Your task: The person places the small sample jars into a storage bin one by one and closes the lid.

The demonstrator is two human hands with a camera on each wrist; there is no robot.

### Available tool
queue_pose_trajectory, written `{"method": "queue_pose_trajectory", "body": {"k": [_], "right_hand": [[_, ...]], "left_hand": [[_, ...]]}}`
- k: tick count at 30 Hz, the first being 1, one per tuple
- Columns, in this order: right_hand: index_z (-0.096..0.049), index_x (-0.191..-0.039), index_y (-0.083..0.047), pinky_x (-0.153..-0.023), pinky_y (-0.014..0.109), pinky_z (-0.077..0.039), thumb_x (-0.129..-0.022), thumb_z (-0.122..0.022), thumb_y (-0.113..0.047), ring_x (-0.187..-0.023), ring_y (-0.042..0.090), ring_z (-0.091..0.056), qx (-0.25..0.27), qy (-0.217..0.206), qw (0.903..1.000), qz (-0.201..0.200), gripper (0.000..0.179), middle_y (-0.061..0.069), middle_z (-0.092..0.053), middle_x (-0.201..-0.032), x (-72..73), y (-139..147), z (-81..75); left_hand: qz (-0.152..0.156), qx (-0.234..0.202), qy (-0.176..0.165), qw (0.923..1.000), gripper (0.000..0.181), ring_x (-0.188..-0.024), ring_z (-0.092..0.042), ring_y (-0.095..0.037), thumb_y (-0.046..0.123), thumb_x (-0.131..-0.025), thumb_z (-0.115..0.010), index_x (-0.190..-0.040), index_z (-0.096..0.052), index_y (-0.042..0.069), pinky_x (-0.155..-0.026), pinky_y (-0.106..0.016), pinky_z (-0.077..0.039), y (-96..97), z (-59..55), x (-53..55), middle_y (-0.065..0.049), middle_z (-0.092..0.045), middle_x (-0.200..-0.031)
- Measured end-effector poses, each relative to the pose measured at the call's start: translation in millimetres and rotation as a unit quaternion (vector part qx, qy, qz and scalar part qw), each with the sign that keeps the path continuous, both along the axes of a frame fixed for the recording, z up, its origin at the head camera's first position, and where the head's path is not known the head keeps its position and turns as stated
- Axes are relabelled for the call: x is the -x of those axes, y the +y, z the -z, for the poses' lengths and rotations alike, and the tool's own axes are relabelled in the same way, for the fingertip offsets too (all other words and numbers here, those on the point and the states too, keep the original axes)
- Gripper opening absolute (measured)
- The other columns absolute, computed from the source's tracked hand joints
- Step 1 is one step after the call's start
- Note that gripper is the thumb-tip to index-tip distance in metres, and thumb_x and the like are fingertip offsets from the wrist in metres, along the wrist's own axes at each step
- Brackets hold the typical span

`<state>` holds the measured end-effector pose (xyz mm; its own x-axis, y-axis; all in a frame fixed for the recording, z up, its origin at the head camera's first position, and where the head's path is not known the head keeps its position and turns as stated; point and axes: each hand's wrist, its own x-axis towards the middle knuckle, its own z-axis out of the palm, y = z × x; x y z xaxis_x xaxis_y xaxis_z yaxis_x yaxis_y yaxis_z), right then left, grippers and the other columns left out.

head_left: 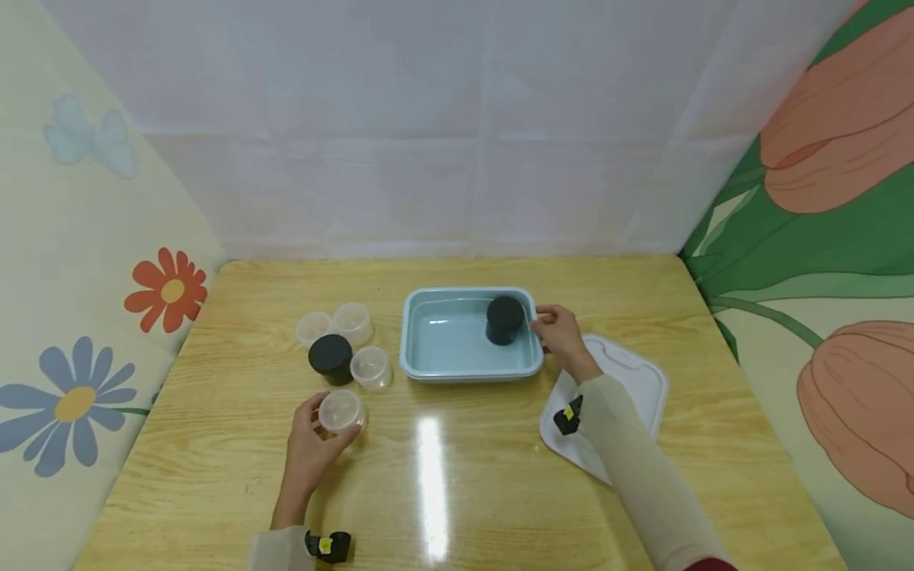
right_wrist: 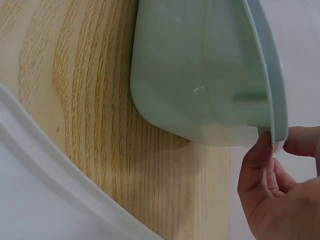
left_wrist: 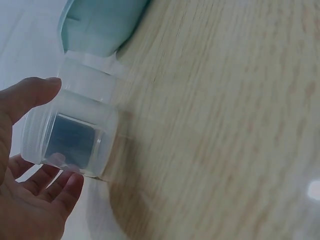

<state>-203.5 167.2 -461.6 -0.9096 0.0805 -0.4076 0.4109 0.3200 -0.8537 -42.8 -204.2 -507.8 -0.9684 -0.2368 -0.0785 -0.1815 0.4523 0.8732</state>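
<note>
My left hand [head_left: 317, 444] has its thumb and fingers round a clear plastic jar [head_left: 341, 411], which is nearest to me on the left. In the left wrist view the thumb lies along one side of that jar [left_wrist: 82, 130] and the curled fingers along the other. My right hand [head_left: 564, 337] pinches the right rim of a light-blue plastic box [head_left: 443, 374]. In the right wrist view, that rim [right_wrist: 274, 95] sits between thumb and fingers. Inside the box, toward its right end, stands a black-lidded dark jar [head_left: 505, 320].
Beyond my left hand stand another black-lidded jar [head_left: 332, 359] and three clear jars, one of them [head_left: 371, 368] near the box. A white lid [head_left: 628, 373] lies on the wooden table [head_left: 485, 492] under my right forearm. A white cloth [head_left: 428, 190] hangs behind the table.
</note>
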Motion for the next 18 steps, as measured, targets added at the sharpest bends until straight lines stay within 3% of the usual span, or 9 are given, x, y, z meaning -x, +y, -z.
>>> {"method": "queue_pose_trajectory", "body": {"k": [10,18], "right_hand": [[-0.046,-0.136,-0.004,-0.058,0.023,-0.052,-0.095,-0.053,-0.008,-0.088,0.018,-0.055,0.0,0.003,1.0,-0.001,0.042,0.016,-0.052,-0.119,0.9,-0.4,-0.7],[-0.046,-0.136,-0.005,-0.058,0.022,-0.052,-0.096,-0.053,-0.01,-0.09,0.019,-0.055,-0.001,0.002,1.0,0.002,0.041,0.016,-0.052,-0.12,0.4,0.1,1.1]], "left_hand": [[-0.003,-0.001,0.017,0.9999,0.071,-0.113,-0.046,-0.029,0.003,-0.074,-0.077,-0.134,-0.039,-0.006,-0.076,0.0,-0.034,0.3,-2.0,0.8,-0.022,-0.045,-0.128],[0.012,0.026,0.039,0.9988,0.071,-0.109,-0.047,-0.025,0.006,-0.074,-0.079,-0.132,-0.041,-0.005,-0.079,-0.004,-0.035,3.4,-17.0,-0.3,-0.019,-0.048,-0.125]]}}
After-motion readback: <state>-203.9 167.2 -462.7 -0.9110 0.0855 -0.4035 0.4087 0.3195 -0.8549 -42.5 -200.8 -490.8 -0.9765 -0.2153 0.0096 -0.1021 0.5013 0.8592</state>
